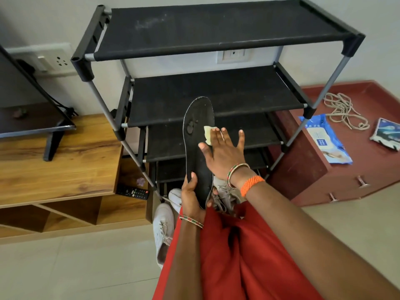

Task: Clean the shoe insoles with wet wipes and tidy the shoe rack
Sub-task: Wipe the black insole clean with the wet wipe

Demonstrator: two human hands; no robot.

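Observation:
A black insole (198,135) stands upright in front of the black shoe rack (216,35), with wet patches near its toe end. My left hand (192,199) grips its heel end from below. My right hand (224,154) lies flat against the insole's right side, fingers spread, pressing a pale folded wet wipe (207,133) under the fingertips. The rack's visible fabric shelves hold no shoes. A blue pack of wet wipes (324,139) lies on the maroon drawer unit (357,169) to the right.
White shoes (162,228) lie on the floor below my hands. Loose laces (344,110) and a small packet (387,134) rest on the drawer unit. A wooden TV cabinet (58,165) with a remote (133,192) and a screen's stand (52,146) is at the left.

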